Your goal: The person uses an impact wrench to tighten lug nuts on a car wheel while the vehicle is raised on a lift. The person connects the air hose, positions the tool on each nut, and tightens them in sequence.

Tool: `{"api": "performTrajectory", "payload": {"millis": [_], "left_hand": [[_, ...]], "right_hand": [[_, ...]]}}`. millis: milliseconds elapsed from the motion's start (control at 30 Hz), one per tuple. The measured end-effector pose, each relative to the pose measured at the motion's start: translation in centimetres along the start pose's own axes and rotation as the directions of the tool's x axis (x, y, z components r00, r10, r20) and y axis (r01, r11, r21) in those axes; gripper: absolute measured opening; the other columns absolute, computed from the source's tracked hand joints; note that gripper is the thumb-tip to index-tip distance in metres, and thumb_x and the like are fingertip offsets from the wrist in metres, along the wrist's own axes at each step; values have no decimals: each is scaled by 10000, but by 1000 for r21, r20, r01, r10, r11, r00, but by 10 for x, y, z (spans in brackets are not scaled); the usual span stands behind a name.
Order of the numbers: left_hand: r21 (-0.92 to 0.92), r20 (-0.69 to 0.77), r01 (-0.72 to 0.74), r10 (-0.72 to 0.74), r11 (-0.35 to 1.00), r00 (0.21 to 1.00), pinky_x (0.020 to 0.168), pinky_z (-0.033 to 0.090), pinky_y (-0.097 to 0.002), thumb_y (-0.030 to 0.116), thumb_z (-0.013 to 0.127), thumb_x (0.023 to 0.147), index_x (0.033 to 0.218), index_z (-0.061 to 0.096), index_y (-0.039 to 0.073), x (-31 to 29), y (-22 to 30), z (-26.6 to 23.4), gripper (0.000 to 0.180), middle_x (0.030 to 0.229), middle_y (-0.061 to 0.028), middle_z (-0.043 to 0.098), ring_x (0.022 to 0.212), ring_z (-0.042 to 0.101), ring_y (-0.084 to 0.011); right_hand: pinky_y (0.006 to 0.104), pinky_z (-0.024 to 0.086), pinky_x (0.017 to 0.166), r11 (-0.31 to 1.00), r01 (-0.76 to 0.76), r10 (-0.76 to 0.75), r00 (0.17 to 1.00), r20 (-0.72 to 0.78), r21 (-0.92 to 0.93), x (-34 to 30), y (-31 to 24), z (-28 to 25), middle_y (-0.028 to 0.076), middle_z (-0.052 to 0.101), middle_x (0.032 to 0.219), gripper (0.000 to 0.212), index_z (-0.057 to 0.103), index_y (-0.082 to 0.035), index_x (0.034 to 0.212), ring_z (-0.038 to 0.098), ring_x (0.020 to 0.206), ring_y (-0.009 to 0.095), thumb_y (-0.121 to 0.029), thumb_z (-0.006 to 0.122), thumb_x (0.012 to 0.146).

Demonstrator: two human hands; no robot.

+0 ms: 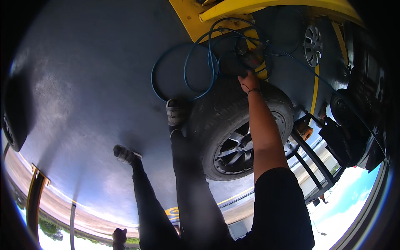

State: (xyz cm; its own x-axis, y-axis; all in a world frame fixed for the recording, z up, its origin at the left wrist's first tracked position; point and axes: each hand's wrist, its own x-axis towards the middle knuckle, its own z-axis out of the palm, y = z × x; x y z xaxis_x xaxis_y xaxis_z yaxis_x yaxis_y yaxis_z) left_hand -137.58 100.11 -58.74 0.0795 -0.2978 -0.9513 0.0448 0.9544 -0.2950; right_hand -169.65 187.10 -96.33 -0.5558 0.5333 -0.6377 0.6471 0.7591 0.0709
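Right hand (249,81): fingers curled, set against the upper tread of the wheel; I cannot tell whether it grips. Left hand (119,236): dark silhouette at my view's lower edge, seemingly curled; contents, if any, I cannot tell.

Wheel (240,146): black tyre, spoked rim, on the floor (91,83), below the yellow plate (187,16).

Blue hose (215,74): loose coils, partly over the plate's lower edge.

Floor: smooth, grey, glossy patches; yellow line (315,89) on the right side.

Silver-spoked wheel (313,46): near that line's upper end.

Surroundings: yellowish post (36,200) by the floor's left edge; daylight beyond.
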Motion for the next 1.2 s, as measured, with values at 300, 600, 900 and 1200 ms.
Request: {"api": "performTrajectory", "payload": {"millis": [300, 600, 900, 1200], "left_hand": [[-112, -361, -585, 515, 804, 777, 586, 469, -411, 159, 606, 906, 867, 587, 81, 65, 150, -104, 90, 683, -77, 588, 675, 585, -255], [-920, -137, -183, 153, 346, 979, 462, 436, -289, 199, 654, 923, 853, 577, 55, 91, 287, -175, 178, 624, -47, 574, 486, 537, -133], [-58, -882, -825, 359, 563, 306, 675, 579, -382, 237, 850, 695, 1150, 606, 58, 48, 372, -274, 547, 1081, -119, 598, 840, 673, -284], [-34, -925, -798, 283, 602, 253, 778, 570, -435, 272, 857, 614, 1146, 618, 76, 3, 266, -275, 615, 1036, -107, 695, 922, 687, -335]], "right_hand": [[482, 429, 1073, 989, 39, -47, 997, -57, -142, 159, 40, 25, 152, 505, 1412, 1009, 289, -170, 1513, 483, 1301, 364, -338, 860, 699], [458, 510, 945, 1000, -20, 23, 988, -155, 20, 128, -8, 24, 200, 614, 1224, 940, 421, -85, 1434, 607, 1140, 352, -289, 884, 641], [433, 504, 865, 505, 508, -134, 845, -518, 698, -146, -170, 8, 141, 627, 996, 551, 630, -9, 1019, 625, 967, 315, -317, 887, 642], [415, 534, 716, 672, 537, -357, 838, -413, 509, -469, -296, 11, 174, 614, 913, 608, 629, -12, 930, 656, 821, 337, -520, 827, 662]]}}
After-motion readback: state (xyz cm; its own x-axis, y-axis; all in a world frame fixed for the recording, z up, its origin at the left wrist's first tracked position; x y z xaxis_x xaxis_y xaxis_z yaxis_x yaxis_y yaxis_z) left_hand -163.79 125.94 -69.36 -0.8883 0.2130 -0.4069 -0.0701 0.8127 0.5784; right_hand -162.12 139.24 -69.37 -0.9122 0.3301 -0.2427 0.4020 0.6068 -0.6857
